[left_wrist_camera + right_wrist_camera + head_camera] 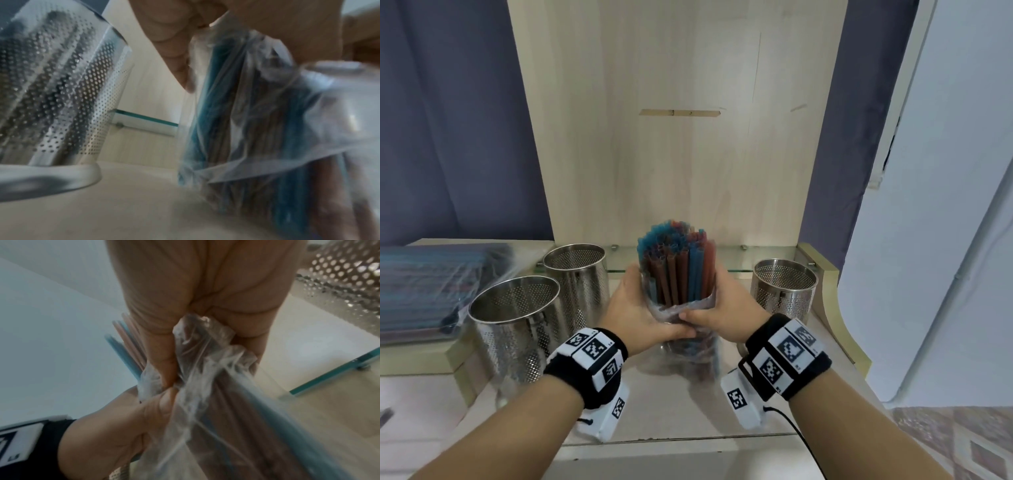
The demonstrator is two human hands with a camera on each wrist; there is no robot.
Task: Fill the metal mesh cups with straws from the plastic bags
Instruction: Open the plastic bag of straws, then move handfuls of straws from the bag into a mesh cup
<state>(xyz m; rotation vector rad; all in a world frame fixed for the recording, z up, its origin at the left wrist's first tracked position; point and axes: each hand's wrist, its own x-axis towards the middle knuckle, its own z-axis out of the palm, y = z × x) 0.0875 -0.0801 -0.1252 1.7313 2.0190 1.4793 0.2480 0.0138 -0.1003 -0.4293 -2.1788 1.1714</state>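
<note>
A bundle of blue and brown straws [678, 270] stands upright at the middle of the counter, its clear plastic bag [681, 329] bunched down around the lower half. My left hand [640, 308] grips the bundle and bag from the left, and my right hand [722, 308] grips them from the right, thumbs meeting on the crumpled plastic. Three empty metal mesh cups stand around: one near left [513, 318], one behind it [577, 274], one on the right [784, 291]. The right wrist view shows my right hand [195, 288] clutching the bag [205, 361]. The bundle's lower end is hidden.
A second full bag of straws [424, 287] lies flat on the raised ledge at far left. A wooden back panel [671, 137] rises behind the counter, with a glass shelf edge [736, 260] at its foot. A white wall [945, 205] stands on the right.
</note>
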